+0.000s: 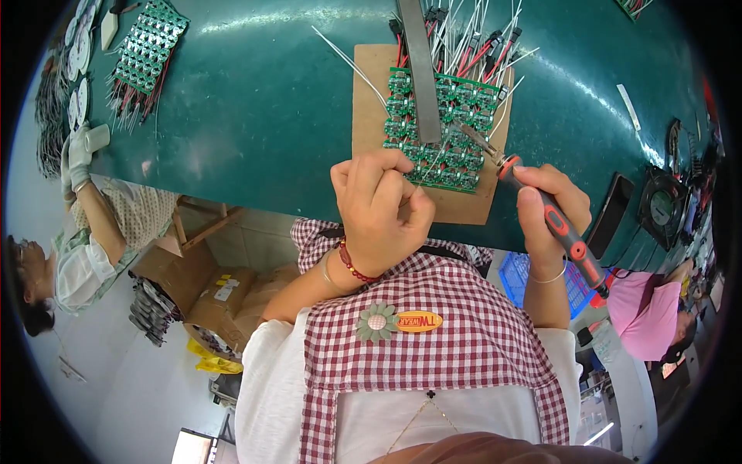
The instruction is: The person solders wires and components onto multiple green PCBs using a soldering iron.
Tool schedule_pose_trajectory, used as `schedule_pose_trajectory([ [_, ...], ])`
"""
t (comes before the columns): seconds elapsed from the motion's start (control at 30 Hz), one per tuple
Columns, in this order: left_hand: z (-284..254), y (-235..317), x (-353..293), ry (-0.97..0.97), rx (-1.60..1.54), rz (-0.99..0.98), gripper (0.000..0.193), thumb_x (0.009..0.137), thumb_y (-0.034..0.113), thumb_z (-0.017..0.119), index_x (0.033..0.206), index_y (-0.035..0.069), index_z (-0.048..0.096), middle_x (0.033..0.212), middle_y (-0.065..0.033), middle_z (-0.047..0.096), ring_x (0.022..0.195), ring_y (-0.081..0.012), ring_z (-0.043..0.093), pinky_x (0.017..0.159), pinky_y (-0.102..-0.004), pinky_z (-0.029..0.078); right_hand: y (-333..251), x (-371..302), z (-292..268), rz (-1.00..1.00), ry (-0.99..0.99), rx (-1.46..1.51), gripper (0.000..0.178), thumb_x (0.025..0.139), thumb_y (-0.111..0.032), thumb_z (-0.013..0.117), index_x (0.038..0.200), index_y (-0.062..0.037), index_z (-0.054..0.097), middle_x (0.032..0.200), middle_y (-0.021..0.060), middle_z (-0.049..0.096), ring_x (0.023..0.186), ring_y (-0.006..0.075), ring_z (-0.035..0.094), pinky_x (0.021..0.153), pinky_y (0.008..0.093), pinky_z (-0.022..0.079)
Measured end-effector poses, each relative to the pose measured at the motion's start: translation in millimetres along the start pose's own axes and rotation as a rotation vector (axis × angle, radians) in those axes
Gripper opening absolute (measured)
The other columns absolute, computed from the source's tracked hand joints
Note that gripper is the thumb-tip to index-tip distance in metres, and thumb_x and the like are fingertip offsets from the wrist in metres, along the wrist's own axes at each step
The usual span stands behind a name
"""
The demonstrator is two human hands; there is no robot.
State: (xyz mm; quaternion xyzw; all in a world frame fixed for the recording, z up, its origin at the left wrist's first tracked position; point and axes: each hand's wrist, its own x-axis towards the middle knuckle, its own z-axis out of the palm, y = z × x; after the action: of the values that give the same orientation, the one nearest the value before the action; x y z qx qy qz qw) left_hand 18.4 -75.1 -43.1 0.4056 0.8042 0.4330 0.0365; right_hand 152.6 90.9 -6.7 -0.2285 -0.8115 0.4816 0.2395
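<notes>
— Soldering close to the body like that, what made the hold good?

— The left hand (379, 213) sat nearest, just over the table's near edge, fingers curled and pressed together, pinching a thin white wire (434, 161) between thumb and forefinger. I judged that resting the heel of that hand on the brown backing board (371, 85) would keep the wire from wandering off its pad.

— And the other hand?

— The right hand (550, 209) was wrapped tight round the red-and-black soldering iron (541, 207), held like a pen, its metal tip slanting up and left onto the green panel of small circuit boards (444, 127). Whether the tip was touching a joint was too fine to tell.

— Where did the panel lie?

— On the board, on the green table (255, 100), with a flat grey metal bar (421, 73) laid across it, seemingly as a hold-down. Red, black and white leads (471, 39) fanned out past its far edge.

— Anything to watch?

— I'd have kept the iron's shaft clear of those leads, since insulation scorches easily, and kept the wire pinched well back from the hot tip.

— Farther off?

— A second green panel (147, 48) lay at the table's far left, near another person's gloved hand (79, 155).
</notes>
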Motion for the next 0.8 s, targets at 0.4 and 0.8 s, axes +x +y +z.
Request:
schedule_pose_trajectory([
  [0.4,0.9,1.9,2.3,0.031,-0.003,0.024,0.018,0.06,0.001,0.064,0.069,0.008,0.049,0.089,-0.0036,0.058,0.076,-0.02,0.054,0.075,-0.0363,0.032,-1.3,-2.8,4.6,-0.147,0.031,-0.017,0.018,0.073,0.002,0.064,0.091,0.0032,0.067,0.061,0.0095,0.059,0.049,0.0166,0.055,0.045,0.0269,0.039],
  [0.8,3.8,-0.4,1.3,-0.003,0.022,0.023,0.017,0.06,0.0,0.063,0.07,0.007,0.05,0.091,-0.0073,0.058,0.081,-0.0229,0.052,0.077,-0.0358,0.035,-1.3,0.5,5.0,-0.116,0.006,-0.014,0.017,0.074,0.003,0.063,0.09,0.0029,0.067,0.06,0.0073,0.057,0.047,0.015,0.05,0.045,0.0261,0.036],
])
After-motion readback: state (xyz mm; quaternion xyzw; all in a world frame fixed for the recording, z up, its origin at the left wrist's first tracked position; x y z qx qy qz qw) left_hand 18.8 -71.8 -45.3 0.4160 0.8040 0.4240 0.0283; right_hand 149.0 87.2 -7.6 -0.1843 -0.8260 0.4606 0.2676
